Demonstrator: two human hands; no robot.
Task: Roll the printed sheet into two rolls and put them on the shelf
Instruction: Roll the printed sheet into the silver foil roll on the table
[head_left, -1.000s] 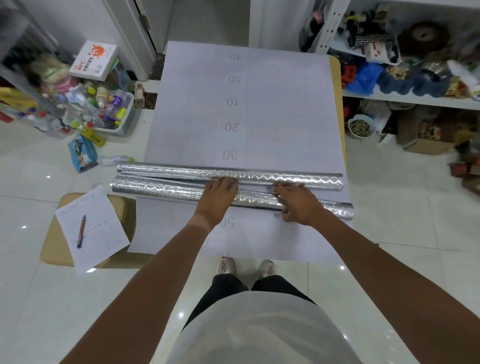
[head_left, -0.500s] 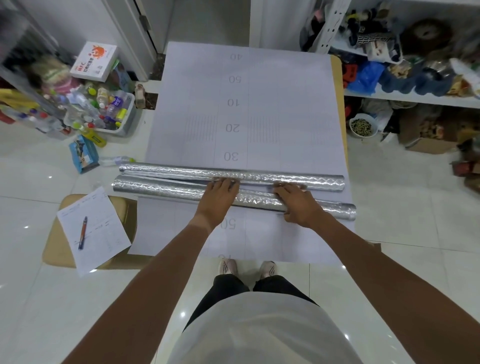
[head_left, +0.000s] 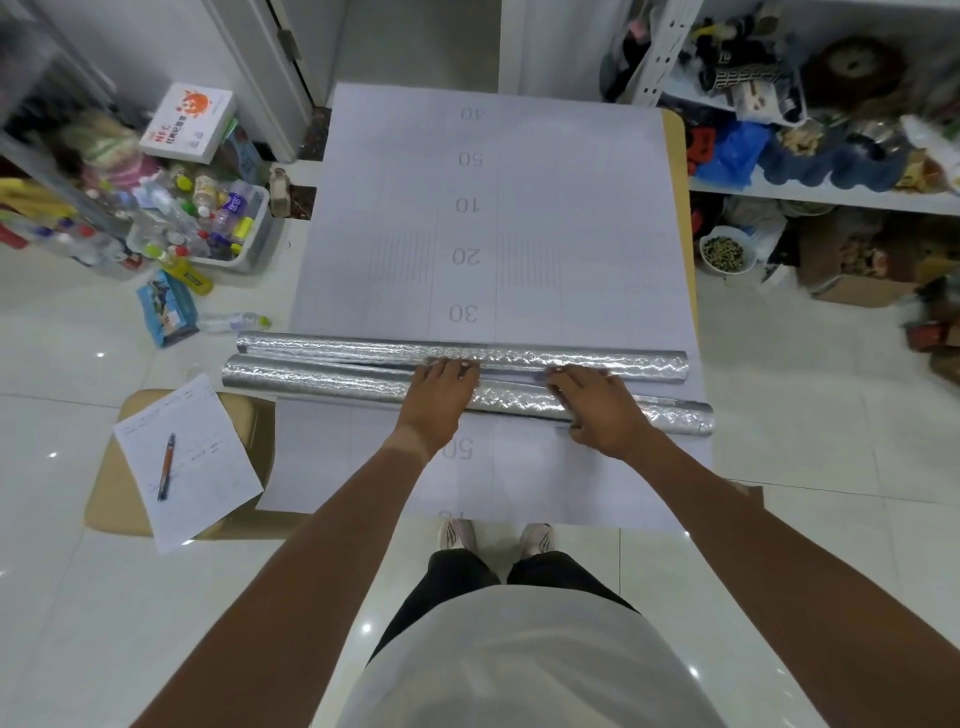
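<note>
Presently two silver foil-faced rolls on the table (head_left: 678, 171), lying side by side across its near half: far roll (head_left: 322, 347) straight from left to right, near roll (head_left: 311, 378) slanting slightly nearer at its right end, both touching or nearly so along their length. Left hand (head_left: 435, 402) laid over the near roll at its middle, fingers fairly straight, fingertips reaching the seam between the rolls, pressing rather than gripping. Right hand (head_left: 597, 410) set on the same roll further right, fingers spread and bent over it, thumb at the near side; a true grip not certain, more a press. Rolling judged done or nearly so, with both rolls formed; a last tightening of the near roll perhaps in hand; lifting and placing on the shelf (head_left: 831, 195) at far right not yet done. Beneath the rolls, a large white printed sheet (head_left: 571, 208) covering the table, numerals read upside down: 40, 50, 10, 20, 30, then 50 near the wrists. At far left, a white box (head_left: 187, 122) lettered "NFC" in red; smaller characters illegible. Near left, a form with a pen (head_left: 166, 467), writing too small to read.
</note>
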